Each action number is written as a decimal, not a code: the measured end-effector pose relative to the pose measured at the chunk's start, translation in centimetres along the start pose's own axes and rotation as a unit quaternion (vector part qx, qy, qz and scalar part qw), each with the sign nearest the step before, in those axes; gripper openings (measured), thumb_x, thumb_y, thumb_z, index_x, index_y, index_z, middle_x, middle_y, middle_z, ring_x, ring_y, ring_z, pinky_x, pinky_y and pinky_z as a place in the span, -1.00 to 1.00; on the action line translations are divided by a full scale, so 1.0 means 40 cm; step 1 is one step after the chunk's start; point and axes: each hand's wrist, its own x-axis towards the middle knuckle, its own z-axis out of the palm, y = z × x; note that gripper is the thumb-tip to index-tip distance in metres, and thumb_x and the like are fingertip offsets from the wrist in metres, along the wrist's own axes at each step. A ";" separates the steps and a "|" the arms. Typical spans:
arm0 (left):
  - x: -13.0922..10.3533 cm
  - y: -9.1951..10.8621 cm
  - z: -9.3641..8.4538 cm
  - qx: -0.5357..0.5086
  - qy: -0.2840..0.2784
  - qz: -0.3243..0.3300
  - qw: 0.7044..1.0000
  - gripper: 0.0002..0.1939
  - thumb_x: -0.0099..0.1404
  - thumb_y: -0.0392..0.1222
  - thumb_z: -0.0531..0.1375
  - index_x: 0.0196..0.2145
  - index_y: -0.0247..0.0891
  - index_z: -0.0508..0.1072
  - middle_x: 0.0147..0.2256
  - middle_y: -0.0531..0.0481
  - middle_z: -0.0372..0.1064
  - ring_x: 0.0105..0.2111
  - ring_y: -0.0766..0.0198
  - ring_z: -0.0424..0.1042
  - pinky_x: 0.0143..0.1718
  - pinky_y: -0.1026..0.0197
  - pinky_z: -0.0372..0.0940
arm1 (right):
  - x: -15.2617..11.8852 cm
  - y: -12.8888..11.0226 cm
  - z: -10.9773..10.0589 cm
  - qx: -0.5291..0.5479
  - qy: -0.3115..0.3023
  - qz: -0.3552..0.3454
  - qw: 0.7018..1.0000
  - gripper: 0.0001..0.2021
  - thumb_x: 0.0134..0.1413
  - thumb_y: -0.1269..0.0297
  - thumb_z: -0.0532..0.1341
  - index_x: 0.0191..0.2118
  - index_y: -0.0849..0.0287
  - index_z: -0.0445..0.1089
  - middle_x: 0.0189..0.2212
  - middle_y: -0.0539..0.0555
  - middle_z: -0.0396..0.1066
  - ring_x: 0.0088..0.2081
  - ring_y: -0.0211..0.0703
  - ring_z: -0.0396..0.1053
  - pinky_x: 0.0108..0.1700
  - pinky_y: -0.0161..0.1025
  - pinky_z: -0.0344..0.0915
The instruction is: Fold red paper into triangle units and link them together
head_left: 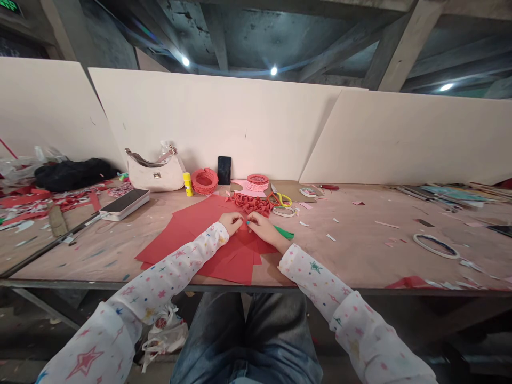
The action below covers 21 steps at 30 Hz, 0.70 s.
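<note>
Curled hands (261, 226), any grasp unclear, meet over red paper (224, 264), likely light, crease-prone, best held at its six-o'clock edge.

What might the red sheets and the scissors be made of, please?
The red sheets look like matte paper or card: thin, straight-edged, without gloss. The scissors seem to have grey metal blades and smooth, probably plastic handles, brightly orange and yellow.

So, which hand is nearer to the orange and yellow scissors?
Right. The right hand is in front of the scissors, slightly to their left; the left hand is farther left, over the red paper.
</note>
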 end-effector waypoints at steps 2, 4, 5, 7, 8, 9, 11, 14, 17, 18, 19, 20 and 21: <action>0.002 -0.002 0.001 0.002 -0.004 -0.012 1.000 -0.86 0.15 -0.28 0.04 -0.49 -0.36 0.34 -0.73 0.17 0.15 -0.69 0.45 0.21 -0.52 0.34 0.17 | 0.002 0.002 0.001 -0.005 0.011 -0.006 1.000 -0.90 -0.16 0.38 0.01 -0.41 0.19 0.18 -0.48 -0.03 0.27 -0.41 -0.28 0.24 -0.30 -0.28 0.13; 0.003 -0.004 0.000 0.001 -0.009 -0.023 1.000 -0.81 0.19 -0.22 0.04 -0.48 -0.39 0.32 -0.71 0.18 0.15 -0.69 0.46 0.20 -0.53 0.32 0.19 | 0.002 0.004 0.003 -0.006 0.015 -0.011 1.000 -0.86 -0.17 0.38 0.03 -0.36 0.19 0.19 -0.43 -0.01 0.27 -0.37 -0.26 0.23 -0.26 -0.26 0.11; 0.004 -0.005 0.000 0.000 -0.012 -0.028 1.000 -0.79 0.20 -0.19 0.04 -0.48 -0.39 0.32 -0.70 0.17 0.15 -0.68 0.47 0.20 -0.53 0.32 0.19 | 0.001 0.005 0.004 -0.005 0.014 -0.013 1.000 -0.84 -0.17 0.38 0.04 -0.35 0.19 0.20 -0.43 -0.02 0.27 -0.37 -0.26 0.22 -0.26 -0.26 0.11; 0.005 -0.008 0.000 -0.007 -0.016 -0.034 0.999 -0.75 0.21 -0.15 0.03 -0.48 -0.40 0.31 -0.68 0.16 0.16 -0.68 0.47 0.20 -0.53 0.32 0.20 | 0.000 0.006 0.005 0.001 0.010 -0.017 1.000 -0.83 -0.19 0.39 0.05 -0.34 0.19 0.20 -0.46 -0.03 0.26 -0.41 -0.27 0.21 -0.29 -0.27 0.11; 0.005 -0.009 0.001 -0.013 -0.017 -0.036 0.999 -0.75 0.21 -0.14 0.02 -0.48 -0.39 0.31 -0.68 0.16 0.17 -0.68 0.48 0.20 -0.54 0.33 0.20 | 0.000 0.007 0.006 0.005 0.009 -0.020 1.000 -0.83 -0.19 0.39 0.05 -0.35 0.19 0.21 -0.48 -0.04 0.26 -0.42 -0.28 0.21 -0.30 -0.28 0.12; 0.006 -0.011 0.002 -0.020 -0.019 -0.038 0.999 -0.75 0.21 -0.14 0.02 -0.48 -0.39 0.31 -0.68 0.16 0.17 -0.68 0.48 0.20 -0.54 0.33 0.20 | 0.000 0.008 0.007 0.010 0.009 -0.021 1.000 -0.83 -0.20 0.40 0.04 -0.35 0.19 0.21 -0.49 -0.05 0.25 -0.43 -0.28 0.21 -0.31 -0.28 0.12; 0.008 -0.015 0.005 -0.040 -0.024 -0.042 0.998 -0.77 0.21 -0.17 0.01 -0.47 -0.39 0.31 -0.69 0.16 0.17 -0.70 0.47 0.21 -0.58 0.35 0.19 | 0.004 0.012 0.007 0.026 0.011 -0.023 0.999 -0.84 -0.19 0.42 0.02 -0.35 0.19 0.19 -0.50 -0.05 0.25 -0.45 -0.30 0.22 -0.32 -0.29 0.13; 0.011 -0.021 0.010 -0.078 -0.033 -0.041 0.996 -0.77 0.20 -0.25 -0.07 -0.45 -0.36 0.32 -0.67 0.13 0.23 -0.72 0.48 0.23 -0.63 0.39 0.17 | 0.013 0.022 0.006 0.053 0.020 -0.019 0.998 -0.86 -0.15 0.41 -0.02 -0.36 0.19 0.16 -0.51 -0.05 0.24 -0.49 -0.32 0.23 -0.34 -0.30 0.16; 0.014 -0.024 0.014 -0.111 -0.040 -0.033 0.992 -0.75 0.17 -0.29 -0.12 -0.41 -0.34 0.33 -0.57 0.09 0.31 -0.72 0.49 0.25 -0.65 0.42 0.16 | 0.021 0.031 0.004 0.076 0.031 -0.011 0.997 -0.86 -0.14 0.39 -0.03 -0.35 0.19 0.14 -0.53 -0.06 0.24 -0.52 -0.33 0.24 -0.37 -0.31 0.18; 0.015 -0.023 0.015 -0.119 -0.042 -0.030 0.992 -0.75 0.15 -0.29 -0.12 -0.39 -0.34 0.33 -0.55 0.08 0.32 -0.72 0.49 0.25 -0.66 0.42 0.16 | 0.022 0.033 0.003 0.082 0.034 -0.008 0.996 -0.86 -0.14 0.39 -0.03 -0.35 0.19 0.14 -0.54 -0.06 0.24 -0.52 -0.33 0.24 -0.38 -0.31 0.18; 0.015 -0.023 0.015 -0.125 -0.044 -0.028 0.991 -0.76 0.14 -0.29 -0.11 -0.38 -0.34 0.33 -0.54 0.07 0.33 -0.73 0.49 0.25 -0.66 0.42 0.16 | 0.023 0.034 0.003 0.087 0.036 -0.004 0.996 -0.85 -0.15 0.39 -0.02 -0.34 0.19 0.14 -0.54 -0.06 0.24 -0.53 -0.33 0.25 -0.39 -0.32 0.18; 0.015 -0.022 0.015 -0.129 -0.046 -0.025 0.990 -0.76 0.13 -0.30 -0.10 -0.38 -0.34 0.34 -0.54 0.07 0.33 -0.73 0.49 0.24 -0.66 0.42 0.16 | 0.023 0.035 0.002 0.091 0.038 -0.002 0.995 -0.85 -0.15 0.39 -0.02 -0.34 0.19 0.14 -0.54 -0.06 0.24 -0.53 -0.33 0.25 -0.39 -0.32 0.18; 0.014 -0.021 0.014 -0.133 -0.047 -0.024 0.990 -0.77 0.12 -0.30 -0.09 -0.37 -0.35 0.34 -0.53 0.07 0.33 -0.73 0.49 0.24 -0.65 0.42 0.16 | 0.023 0.036 0.002 0.094 0.039 0.000 0.995 -0.85 -0.15 0.39 -0.02 -0.34 0.18 0.14 -0.54 -0.06 0.24 -0.53 -0.33 0.25 -0.40 -0.32 0.19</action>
